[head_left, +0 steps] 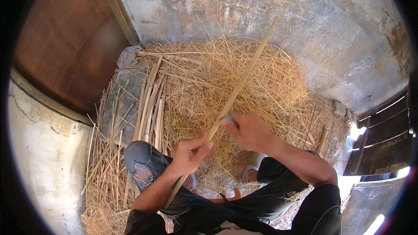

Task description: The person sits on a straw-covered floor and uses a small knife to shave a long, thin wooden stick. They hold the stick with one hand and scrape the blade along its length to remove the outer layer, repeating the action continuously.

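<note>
A long, pale bamboo strip (245, 76) slants from beside my left thigh up toward the back wall. My left hand (190, 154) is closed round its lower part, with the thumb lying along it. Just above, my right hand (249, 131) is closed in a fist beside the strip. Something small and blue (229, 118) shows at its fingers, against the strip; whether it is a tool or a finger wrap I cannot tell. Beyond my left knee lies a bundle of similar split strips (150, 98).
Shavings (270, 80) are heaped against the stained back wall (322, 30). A grey stone slab (123, 102) lies at the left under some strips, near a brown door panel (65, 39). Dark wooden slats (381, 143) stand at the right. Part of an orange seat (236, 195) shows between my legs.
</note>
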Motion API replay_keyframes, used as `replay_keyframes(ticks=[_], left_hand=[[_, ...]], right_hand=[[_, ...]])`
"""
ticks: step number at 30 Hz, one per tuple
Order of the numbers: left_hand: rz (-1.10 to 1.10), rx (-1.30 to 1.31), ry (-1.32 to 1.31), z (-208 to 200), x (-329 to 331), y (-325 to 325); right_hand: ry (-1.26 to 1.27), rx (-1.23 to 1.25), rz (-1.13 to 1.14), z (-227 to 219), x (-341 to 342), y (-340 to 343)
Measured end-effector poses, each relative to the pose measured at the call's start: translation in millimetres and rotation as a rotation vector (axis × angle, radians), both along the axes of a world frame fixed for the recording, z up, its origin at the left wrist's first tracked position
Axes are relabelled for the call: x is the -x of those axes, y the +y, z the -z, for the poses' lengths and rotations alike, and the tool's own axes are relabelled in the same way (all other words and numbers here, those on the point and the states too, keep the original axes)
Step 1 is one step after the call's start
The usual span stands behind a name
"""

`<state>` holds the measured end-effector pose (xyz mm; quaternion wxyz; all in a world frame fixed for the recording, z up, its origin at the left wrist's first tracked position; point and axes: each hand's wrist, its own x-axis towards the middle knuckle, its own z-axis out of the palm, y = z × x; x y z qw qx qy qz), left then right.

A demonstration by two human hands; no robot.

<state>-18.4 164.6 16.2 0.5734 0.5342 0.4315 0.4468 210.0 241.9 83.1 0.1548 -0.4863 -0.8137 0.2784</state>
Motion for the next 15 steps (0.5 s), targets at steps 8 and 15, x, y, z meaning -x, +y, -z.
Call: replay_keyframes(ticks=[8, 15], left_hand=[[0.08, -0.052, 0.082, -6.0, 3.1, -8.9], [0.027, -0.043, 0.085, -2.0, -0.3, -0.8]], right_hand=[[0.024, -0.098, 0.57, -26.9, -71.9, 89.6], [-0.105, -0.071, 0.182, 14.1, -18.7, 22.4]])
